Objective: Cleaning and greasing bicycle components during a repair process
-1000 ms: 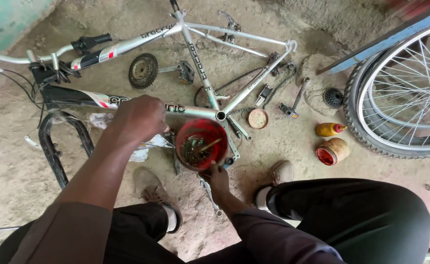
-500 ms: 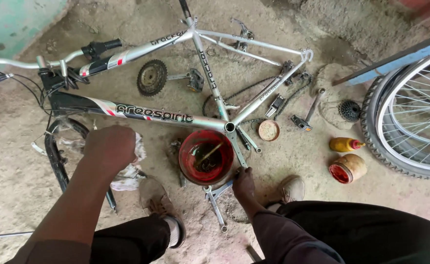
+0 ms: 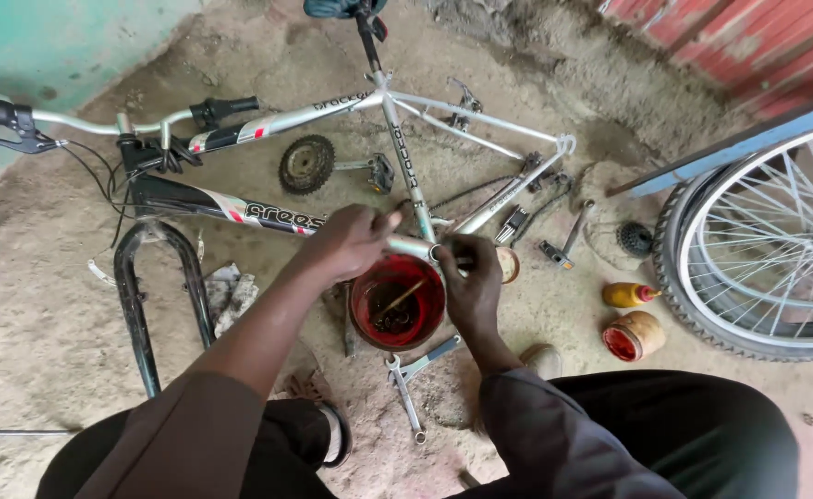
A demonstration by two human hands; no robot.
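**Both hands at the bottom bracket of a stripped bicycle frame**

A silver bicycle frame (image 3: 397, 139) lies flat on the dirt floor, and both hands meet at its bottom bracket shell (image 3: 422, 248), the short tube where the frame tubes join. The left hand (image 3: 351, 242) lies over the down tube just left of the shell, fingers curled and closed around the tube, knuckles up. The right hand (image 3: 469, 277) sits at the shell's open end; its fingers are bent and drawn together against the opening, though whether they pinch a small part there cannot be told. The shell shows between the two hands, touching both.

Directly below the hands stands a red bowl (image 3: 367, 298) holding dark small parts and a thin stick. A combination wrench (image 3: 404, 399) and a second spanner lie on the ground just below the bowl. To the right rest a yellow bottle (image 3: 628, 295) and a tipped jar with a red inside (image 3: 635, 334), near a spoked wheel (image 3: 767, 259). A cogset (image 3: 306, 164) lies near the frame's top tube.
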